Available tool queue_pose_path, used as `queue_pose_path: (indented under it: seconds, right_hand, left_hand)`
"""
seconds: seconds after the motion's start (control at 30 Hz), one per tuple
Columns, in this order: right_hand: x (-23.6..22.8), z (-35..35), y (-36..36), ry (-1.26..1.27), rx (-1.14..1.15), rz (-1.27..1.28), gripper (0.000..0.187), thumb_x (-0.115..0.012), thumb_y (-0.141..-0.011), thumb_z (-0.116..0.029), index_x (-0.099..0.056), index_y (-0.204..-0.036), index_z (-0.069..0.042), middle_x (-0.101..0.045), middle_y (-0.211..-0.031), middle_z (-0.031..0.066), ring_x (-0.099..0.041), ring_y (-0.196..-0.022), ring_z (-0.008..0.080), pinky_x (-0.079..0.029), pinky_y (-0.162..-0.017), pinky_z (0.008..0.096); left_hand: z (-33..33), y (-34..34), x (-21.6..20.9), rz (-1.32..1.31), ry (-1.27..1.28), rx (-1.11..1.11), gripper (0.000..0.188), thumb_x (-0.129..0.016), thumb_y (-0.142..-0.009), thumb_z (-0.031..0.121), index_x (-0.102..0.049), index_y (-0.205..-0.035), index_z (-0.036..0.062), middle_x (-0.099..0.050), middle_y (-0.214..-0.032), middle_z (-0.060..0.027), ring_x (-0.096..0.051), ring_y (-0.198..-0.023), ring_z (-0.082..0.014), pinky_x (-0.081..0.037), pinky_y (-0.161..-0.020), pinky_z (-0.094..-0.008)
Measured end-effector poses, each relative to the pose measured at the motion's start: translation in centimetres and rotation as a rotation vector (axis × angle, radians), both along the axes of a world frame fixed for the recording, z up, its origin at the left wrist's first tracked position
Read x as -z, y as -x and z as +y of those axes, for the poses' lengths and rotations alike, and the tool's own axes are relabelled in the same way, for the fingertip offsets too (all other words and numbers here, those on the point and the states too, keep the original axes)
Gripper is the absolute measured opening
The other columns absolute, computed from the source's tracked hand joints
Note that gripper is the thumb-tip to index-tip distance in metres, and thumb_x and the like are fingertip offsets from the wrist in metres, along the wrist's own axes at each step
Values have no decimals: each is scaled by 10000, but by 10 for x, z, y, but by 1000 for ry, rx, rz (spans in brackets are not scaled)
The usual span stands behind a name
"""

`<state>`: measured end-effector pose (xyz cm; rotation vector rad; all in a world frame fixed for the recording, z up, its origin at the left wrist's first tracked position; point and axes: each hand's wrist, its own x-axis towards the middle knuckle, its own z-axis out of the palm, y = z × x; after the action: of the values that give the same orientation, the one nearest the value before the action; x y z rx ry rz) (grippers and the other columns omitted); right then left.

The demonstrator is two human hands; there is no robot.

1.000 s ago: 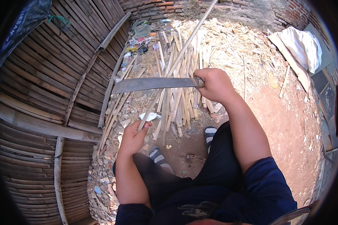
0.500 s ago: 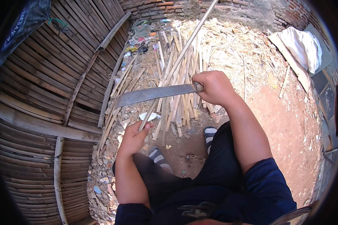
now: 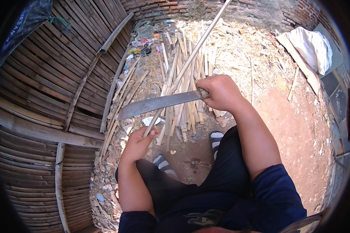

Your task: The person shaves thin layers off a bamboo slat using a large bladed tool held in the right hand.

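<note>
My right hand (image 3: 221, 92) is closed round the short handle of a machete (image 3: 159, 104). Its broad grey blade points left, tip slightly lower than the handle, and lies across a long pale wooden strip (image 3: 200, 43). My left hand (image 3: 137, 144) grips the near end of that strip, thumb along it, a short way below the blade. From there the strip slants up and right, out past the far brick wall. I cannot tell how firmly the blade touches it. Beneath lies a loose pile of cut wooden strips (image 3: 189, 112).
A slatted bamboo wall (image 3: 31, 93) rises close on my left. At the back stands a brick wall (image 3: 155, 13). Chips and litter cover the ground round the pile. A white sack (image 3: 309, 48) rests at the far right. My sandalled feet (image 3: 163, 161) are below my hands.
The machete has come slightly nearer along the strip, toward my left hand, and its tip has dipped. My right hand has shifted a little left; my left hand keeps its hold.
</note>
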<state>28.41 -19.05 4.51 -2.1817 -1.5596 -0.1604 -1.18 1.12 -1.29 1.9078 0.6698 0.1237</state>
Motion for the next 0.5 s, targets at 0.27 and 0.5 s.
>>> queue_pose_path:
  seconds: [0.27,0.5]
  right_hand:
    - [4,-12,-48,-234,446,407,259,-804,-920,-298,-744,-1008,-61,-725,-809,187,-706,-767,321,-539,-716,437]
    - [6,-7,-23,-39,82,217,197,-798,-872,-246,-720,-968,-93,-733,-856,171,-704,-835,399,-545,-724,482]
  left_hand:
    - [2,-1,0,10,-9,-17,277,-651,-1074,276,-766,-1178,47,-766,-1044,-81,-678,-1025,-164,-516,-946,-341]
    - [2,-2,1,35,1,-12,288,-649,-1074,291,-765,-1181,49,-767,-1054,-80,-676,-1030,-165,-515,-954,-347]
